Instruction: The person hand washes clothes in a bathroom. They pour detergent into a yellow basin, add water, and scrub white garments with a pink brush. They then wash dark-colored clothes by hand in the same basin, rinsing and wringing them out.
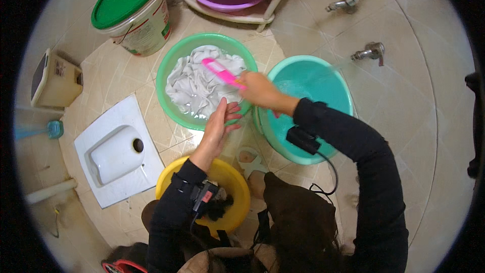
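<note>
White wet cloth (201, 79) lies bunched in some water in a green plastic basin (162, 96). Over its right side my right hand (261, 90) grips one end of a pink plastic brush (221, 71), slightly blurred; whether the brush touches the cloth I cannot tell. My left hand (219, 125) is at the basin's near rim with its fingers apart and nothing in it. Right of the basin stands a turquoise tub (348, 94) with water in it, partly hidden by my right arm. Dark items lie in a yellow basin (244, 197) below my left forearm.
A wall tap (369, 53) runs into the turquoise tub; another tap (343, 3) is above it. A squat toilet (117, 155) is set in the floor at left. A green-lidded bucket (147, 30) and a shelf rack (227, 11) with basins stand at the back. A bin (62, 83) is at far left.
</note>
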Action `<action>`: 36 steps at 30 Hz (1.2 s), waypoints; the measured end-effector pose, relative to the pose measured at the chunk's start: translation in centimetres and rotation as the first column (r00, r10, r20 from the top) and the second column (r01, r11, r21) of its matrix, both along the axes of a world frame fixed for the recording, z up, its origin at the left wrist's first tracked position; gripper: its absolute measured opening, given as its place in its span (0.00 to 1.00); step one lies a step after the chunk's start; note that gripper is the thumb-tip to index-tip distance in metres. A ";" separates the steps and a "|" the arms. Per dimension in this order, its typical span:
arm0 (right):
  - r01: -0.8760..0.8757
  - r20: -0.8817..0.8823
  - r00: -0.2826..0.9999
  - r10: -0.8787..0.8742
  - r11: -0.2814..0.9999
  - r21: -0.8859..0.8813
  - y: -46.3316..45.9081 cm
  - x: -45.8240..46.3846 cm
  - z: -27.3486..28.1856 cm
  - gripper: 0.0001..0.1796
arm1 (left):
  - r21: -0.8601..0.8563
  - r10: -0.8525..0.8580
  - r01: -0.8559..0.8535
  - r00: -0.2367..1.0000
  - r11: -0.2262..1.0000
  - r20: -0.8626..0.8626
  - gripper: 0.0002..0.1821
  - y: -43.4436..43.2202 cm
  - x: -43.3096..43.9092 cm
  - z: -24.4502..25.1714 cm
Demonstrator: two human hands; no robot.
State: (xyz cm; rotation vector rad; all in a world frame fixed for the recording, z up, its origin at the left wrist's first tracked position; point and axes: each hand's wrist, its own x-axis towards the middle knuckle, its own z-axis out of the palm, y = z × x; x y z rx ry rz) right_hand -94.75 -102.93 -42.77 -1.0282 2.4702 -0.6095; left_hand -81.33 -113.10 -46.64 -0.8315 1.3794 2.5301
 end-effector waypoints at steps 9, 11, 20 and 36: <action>-0.179 -0.364 0.917 0.162 0.984 -0.012 4.6 1.3 5.4 0.19 | 0.359 0.405 -0.446 0.895 0.819 0.188 0.15 -1.8 -2.2 -5.8; 0.080 -0.584 0.808 -0.076 0.997 -0.018 9.8 -1.9 10.5 0.13 | 0.217 0.482 -0.532 0.841 0.818 0.245 0.16 -4.6 0.1 -7.7; 0.688 -0.768 0.547 -0.332 0.702 0.186 20.2 -10.1 16.4 0.29 | -0.589 0.429 -0.266 0.890 0.763 0.154 0.15 -13.4 6.8 -13.4; -0.113 -0.570 0.813 0.117 0.993 0.043 10.1 -5.4 7.6 0.13 | -0.632 0.670 -0.576 0.733 0.518 -0.119 0.11 -10.6 4.7 -14.0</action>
